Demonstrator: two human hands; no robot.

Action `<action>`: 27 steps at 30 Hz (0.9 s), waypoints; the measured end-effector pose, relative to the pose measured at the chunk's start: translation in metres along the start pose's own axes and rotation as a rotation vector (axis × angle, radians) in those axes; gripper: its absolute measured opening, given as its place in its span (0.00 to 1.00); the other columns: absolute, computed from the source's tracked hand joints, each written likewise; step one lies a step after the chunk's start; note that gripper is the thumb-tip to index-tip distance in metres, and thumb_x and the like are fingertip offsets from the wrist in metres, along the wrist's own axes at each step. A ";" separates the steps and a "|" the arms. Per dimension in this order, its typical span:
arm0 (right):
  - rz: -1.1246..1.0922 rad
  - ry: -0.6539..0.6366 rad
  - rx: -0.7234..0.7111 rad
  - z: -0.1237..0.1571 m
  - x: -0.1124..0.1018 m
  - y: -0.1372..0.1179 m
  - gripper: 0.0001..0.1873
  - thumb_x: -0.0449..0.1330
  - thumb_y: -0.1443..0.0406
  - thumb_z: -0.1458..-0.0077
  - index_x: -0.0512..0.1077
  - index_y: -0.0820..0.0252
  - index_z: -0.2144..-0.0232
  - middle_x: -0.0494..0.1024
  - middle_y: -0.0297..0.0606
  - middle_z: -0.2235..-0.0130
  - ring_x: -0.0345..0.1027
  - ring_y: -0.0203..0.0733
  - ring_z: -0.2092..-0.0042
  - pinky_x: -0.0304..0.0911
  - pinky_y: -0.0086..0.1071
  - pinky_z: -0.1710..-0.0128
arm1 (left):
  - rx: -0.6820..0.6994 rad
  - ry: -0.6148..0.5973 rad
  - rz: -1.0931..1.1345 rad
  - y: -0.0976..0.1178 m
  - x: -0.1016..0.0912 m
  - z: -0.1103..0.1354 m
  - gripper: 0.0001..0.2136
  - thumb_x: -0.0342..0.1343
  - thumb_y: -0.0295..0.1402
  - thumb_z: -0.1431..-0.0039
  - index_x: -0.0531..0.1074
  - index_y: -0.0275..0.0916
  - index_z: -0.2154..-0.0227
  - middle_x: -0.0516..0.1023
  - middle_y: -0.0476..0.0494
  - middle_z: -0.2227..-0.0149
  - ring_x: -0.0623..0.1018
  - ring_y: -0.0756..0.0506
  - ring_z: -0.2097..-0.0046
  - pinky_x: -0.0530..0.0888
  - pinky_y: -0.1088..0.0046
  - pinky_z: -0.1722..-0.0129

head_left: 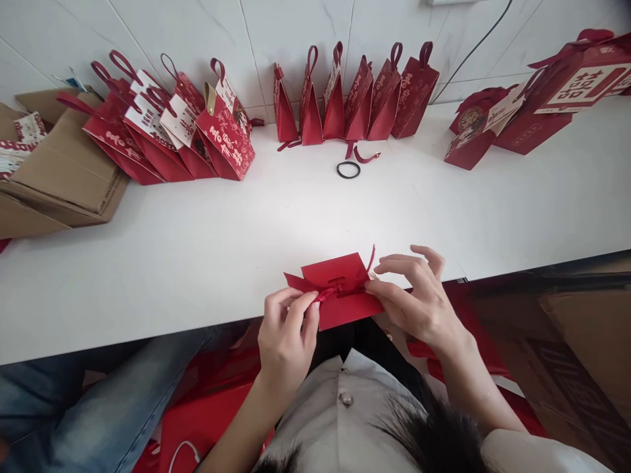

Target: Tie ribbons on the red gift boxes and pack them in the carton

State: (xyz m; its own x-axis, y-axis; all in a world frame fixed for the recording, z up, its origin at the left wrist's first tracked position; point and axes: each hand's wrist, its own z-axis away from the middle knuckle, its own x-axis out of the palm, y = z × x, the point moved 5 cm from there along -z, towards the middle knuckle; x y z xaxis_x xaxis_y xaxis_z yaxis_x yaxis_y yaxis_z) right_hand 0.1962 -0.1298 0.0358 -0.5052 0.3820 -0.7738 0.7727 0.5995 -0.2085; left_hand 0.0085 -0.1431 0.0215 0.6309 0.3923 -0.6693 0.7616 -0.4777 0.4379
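A red paper gift box (351, 312) is held at the table's near edge, its flaps slanting upward and a slot in its top. A red ribbon (338, 289) is knotted across it, with one thin end poking up at the right. My left hand (290, 328) pinches the ribbon just left of the knot between thumb and fingers. On the other side, my right hand (419, 299) has its fingertips closed at the ribbon's right part by the box edge, its other fingers raised. The fingers partly cover the ribbon ends.
Red gift boxes with loop handles stand along the wall at left (224, 141), centre (310, 112) and right (473, 138). A black hair tie (348, 170) lies before the centre row. An open cardboard box (73, 167) is at far left. Another person's jeans-clad leg (108, 394) is left below.
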 end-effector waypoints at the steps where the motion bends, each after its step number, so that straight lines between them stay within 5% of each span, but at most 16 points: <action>1: -0.025 -0.002 0.012 -0.001 0.000 -0.002 0.10 0.56 0.74 0.44 0.68 0.53 0.64 0.71 0.38 0.61 0.68 0.43 0.59 0.56 0.50 0.50 | -0.031 -0.014 0.060 0.002 0.001 0.001 0.11 0.54 0.21 0.43 0.69 0.40 0.59 0.67 0.43 0.62 0.72 0.50 0.64 0.71 0.75 0.67; 4: -0.123 -0.014 0.143 -0.002 -0.001 -0.006 0.01 0.56 0.66 0.41 0.67 0.57 0.65 0.70 0.41 0.63 0.67 0.44 0.62 0.62 0.43 0.60 | -0.125 -0.040 0.182 0.006 0.002 0.001 0.07 0.53 0.22 0.43 0.66 0.40 0.64 0.67 0.45 0.65 0.71 0.50 0.64 0.72 0.76 0.67; 10: -0.262 -0.153 0.491 0.001 0.007 -0.005 0.09 0.60 0.61 0.44 0.66 0.58 0.63 0.68 0.37 0.67 0.64 0.39 0.69 0.64 0.33 0.72 | -0.320 -0.120 0.386 0.002 0.014 0.002 0.03 0.52 0.26 0.42 0.64 0.40 0.70 0.67 0.43 0.60 0.72 0.47 0.58 0.72 0.74 0.65; 13: -0.332 -0.130 0.527 -0.003 0.010 -0.003 0.02 0.58 0.66 0.43 0.67 0.58 0.67 0.68 0.35 0.67 0.64 0.36 0.70 0.63 0.30 0.73 | -0.443 -0.145 0.530 -0.006 0.023 -0.002 0.05 0.51 0.28 0.41 0.64 0.40 0.72 0.66 0.43 0.59 0.72 0.47 0.57 0.72 0.74 0.65; 22: -0.751 -0.092 0.664 -0.006 0.025 0.007 0.07 0.58 0.68 0.46 0.63 0.57 0.73 0.66 0.34 0.68 0.63 0.37 0.66 0.60 0.30 0.70 | -0.633 -0.079 0.616 -0.014 0.035 -0.011 0.10 0.49 0.33 0.41 0.60 0.40 0.78 0.65 0.44 0.60 0.70 0.47 0.58 0.68 0.76 0.70; 27: -0.870 -0.118 0.616 -0.005 0.028 0.009 0.06 0.55 0.71 0.49 0.61 0.57 0.73 0.64 0.34 0.67 0.60 0.37 0.65 0.60 0.32 0.67 | -0.635 0.018 0.639 -0.019 0.042 -0.004 0.11 0.45 0.31 0.42 0.57 0.40 0.79 0.65 0.44 0.61 0.69 0.45 0.53 0.68 0.72 0.60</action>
State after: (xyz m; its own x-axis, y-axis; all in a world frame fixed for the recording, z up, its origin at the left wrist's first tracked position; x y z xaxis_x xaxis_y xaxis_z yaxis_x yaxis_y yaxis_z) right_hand 0.1872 -0.1103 0.0153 -0.9610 -0.0952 -0.2595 0.2422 0.1620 -0.9566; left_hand 0.0209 -0.1149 -0.0125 0.9602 0.2155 -0.1774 0.1998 -0.0869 0.9760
